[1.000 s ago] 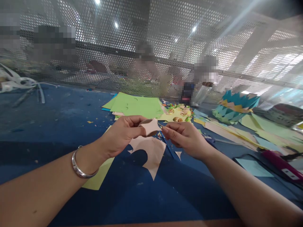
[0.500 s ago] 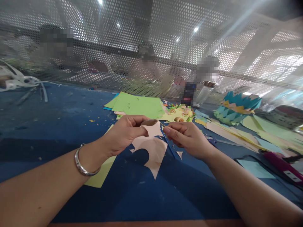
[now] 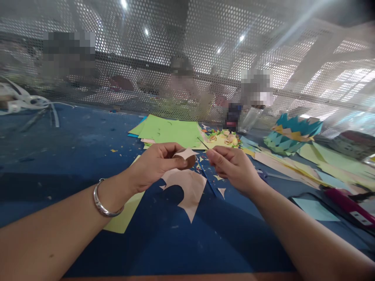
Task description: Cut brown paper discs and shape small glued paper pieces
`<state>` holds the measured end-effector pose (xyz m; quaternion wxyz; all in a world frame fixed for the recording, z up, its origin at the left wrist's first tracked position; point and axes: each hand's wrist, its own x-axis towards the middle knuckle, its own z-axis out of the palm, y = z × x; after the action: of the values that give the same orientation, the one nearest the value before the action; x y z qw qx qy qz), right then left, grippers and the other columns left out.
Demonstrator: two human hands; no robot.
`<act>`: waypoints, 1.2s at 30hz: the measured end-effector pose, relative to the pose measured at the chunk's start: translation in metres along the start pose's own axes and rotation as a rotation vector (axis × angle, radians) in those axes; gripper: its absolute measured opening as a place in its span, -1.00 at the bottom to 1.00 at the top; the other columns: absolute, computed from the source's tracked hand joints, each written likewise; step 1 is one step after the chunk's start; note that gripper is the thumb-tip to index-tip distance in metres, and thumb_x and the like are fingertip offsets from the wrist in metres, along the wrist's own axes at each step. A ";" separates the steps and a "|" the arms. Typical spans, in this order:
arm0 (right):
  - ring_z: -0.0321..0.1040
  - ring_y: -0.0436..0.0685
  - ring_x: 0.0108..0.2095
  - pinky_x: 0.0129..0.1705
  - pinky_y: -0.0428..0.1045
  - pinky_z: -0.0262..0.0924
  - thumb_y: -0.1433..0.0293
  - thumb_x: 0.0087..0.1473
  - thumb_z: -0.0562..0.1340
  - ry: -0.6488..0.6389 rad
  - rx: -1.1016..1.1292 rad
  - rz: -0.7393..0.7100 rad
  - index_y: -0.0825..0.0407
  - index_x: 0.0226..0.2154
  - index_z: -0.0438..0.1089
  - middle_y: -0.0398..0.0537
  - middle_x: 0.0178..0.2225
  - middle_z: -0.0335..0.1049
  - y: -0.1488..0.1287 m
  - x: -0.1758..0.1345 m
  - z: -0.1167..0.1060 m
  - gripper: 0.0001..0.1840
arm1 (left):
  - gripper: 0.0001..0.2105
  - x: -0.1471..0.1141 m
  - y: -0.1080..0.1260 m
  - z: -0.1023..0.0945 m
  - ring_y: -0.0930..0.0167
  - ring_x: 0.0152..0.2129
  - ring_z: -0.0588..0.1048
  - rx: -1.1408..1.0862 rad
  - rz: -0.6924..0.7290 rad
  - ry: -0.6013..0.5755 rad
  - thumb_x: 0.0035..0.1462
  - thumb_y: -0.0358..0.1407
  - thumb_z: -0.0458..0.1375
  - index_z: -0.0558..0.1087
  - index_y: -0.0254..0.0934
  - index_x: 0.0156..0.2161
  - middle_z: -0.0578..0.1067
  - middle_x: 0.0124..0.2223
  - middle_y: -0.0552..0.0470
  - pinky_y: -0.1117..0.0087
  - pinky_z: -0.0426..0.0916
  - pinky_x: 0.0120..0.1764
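My left hand (image 3: 159,164), with a silver bangle on the wrist, pinches a small pale pink paper piece (image 3: 187,153). That piece is curved, with pointed corners. To its right, my right hand (image 3: 231,166) is closed on a thin dark rod (image 3: 203,143), its tip pointing up and left, apart from the paper. My fingers hide the rod's other end, so its exact kind is unclear. Below my hands a larger pink paper offcut (image 3: 195,191) with a curved cut-out lies on the blue table. A yellow paper sheet (image 3: 129,216) lies partly under my left forearm.
Green paper sheets (image 3: 175,130) are stacked ahead, beside a yellow sheet bearing paper flowers (image 3: 225,137). A thin blue stick (image 3: 209,181) and paper scraps lie near my right hand. Further right are a folded-paper basket (image 3: 294,134), paper strips and a magenta tool (image 3: 348,205).
The rod has come away from the pink paper as my right hand shifted slightly right. The paper in my left hand has tilted and now shows its curved edge.
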<state>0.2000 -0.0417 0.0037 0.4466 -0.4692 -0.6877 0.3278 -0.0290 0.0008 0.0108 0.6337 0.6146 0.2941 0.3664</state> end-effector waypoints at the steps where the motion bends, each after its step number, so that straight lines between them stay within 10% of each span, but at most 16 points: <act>1: -0.15 -0.10 -0.62 -0.58 -0.07 -0.22 -0.06 0.25 0.23 0.014 0.001 0.002 0.02 -0.51 0.24 -0.31 -0.62 -0.04 0.002 0.001 0.000 -0.45 | -0.86 0.000 0.000 0.000 0.49 -0.35 0.47 -0.007 -0.002 -0.006 0.04 -0.34 0.41 0.56 -0.29 -0.30 0.55 -0.34 0.10 0.44 0.30 -0.23; 21: -0.05 -0.10 -0.60 -0.54 -0.08 -0.14 0.24 0.14 0.33 -0.037 0.095 -0.012 0.03 -0.43 0.34 -0.31 -0.58 0.07 -0.008 -0.002 0.015 -0.75 | -0.88 -0.003 -0.009 0.014 0.50 -0.43 0.41 -0.045 0.004 -0.044 0.11 -0.29 0.35 0.51 -0.26 -0.35 0.48 -0.40 0.14 0.41 0.27 -0.27; 26: -0.02 -0.10 -0.56 -0.54 -0.08 -0.12 0.18 0.16 0.32 -0.007 0.085 -0.017 0.05 -0.43 0.33 -0.25 -0.51 0.12 -0.007 -0.003 0.014 -0.69 | -0.69 0.008 -0.010 0.001 0.27 -0.21 0.55 0.012 0.020 0.370 0.25 -0.02 0.17 0.55 -0.25 -0.18 0.59 -0.22 -0.09 0.19 0.40 -0.06; 29: 0.01 -0.08 -0.55 -0.53 -0.08 -0.08 0.17 0.15 0.33 0.007 0.063 -0.025 0.05 -0.43 0.33 -0.25 -0.52 0.12 -0.006 -0.002 0.014 -0.68 | -0.51 0.018 -0.012 -0.014 0.18 0.18 0.42 0.180 0.174 0.701 0.06 -0.36 0.31 0.39 -0.27 0.13 0.45 0.21 -0.22 0.12 0.29 0.20; 36: -0.06 -0.10 -0.57 -0.56 -0.09 -0.16 0.14 0.08 0.36 -0.069 0.059 0.061 0.05 -0.41 0.36 -0.27 -0.53 0.12 -0.006 0.000 0.007 -0.67 | -0.37 0.021 -0.017 -0.026 0.08 0.34 0.22 0.254 0.282 0.762 0.00 -0.37 0.34 0.36 -0.19 0.21 0.29 0.38 -0.15 0.03 0.17 0.32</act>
<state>0.1909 -0.0438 0.0065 0.4260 -0.4652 -0.6780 0.3774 -0.0367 0.0328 -0.0059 0.3424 0.5426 0.4634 0.6113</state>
